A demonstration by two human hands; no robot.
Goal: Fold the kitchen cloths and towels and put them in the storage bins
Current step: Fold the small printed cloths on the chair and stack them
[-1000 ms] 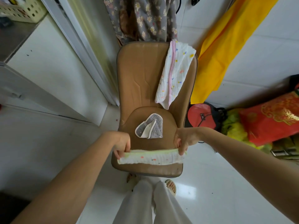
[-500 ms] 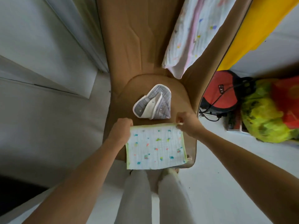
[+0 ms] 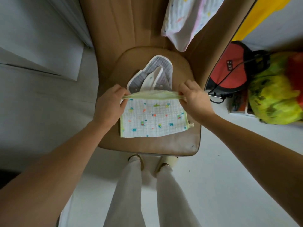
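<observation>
Here both hands (image 3: 109,104) (image 3: 195,97) pinch the green-edged, speckled white cloth (image 3: 152,122) flat.

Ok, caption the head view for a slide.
Both hands, left hand and right hand, pinch the green-edged cloth on the chair seat.

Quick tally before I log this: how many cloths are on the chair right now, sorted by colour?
Green-edged white cloth, spotted, in both hands: 1
Grey cloth, white-edged, on the seat: 1
Pink-edged white cloth, over the backrest: 1
Total: 3

3 cloths (image 3: 153,119), 1 chair (image 3: 147,146), 2 hands (image 3: 109,104)
</observation>
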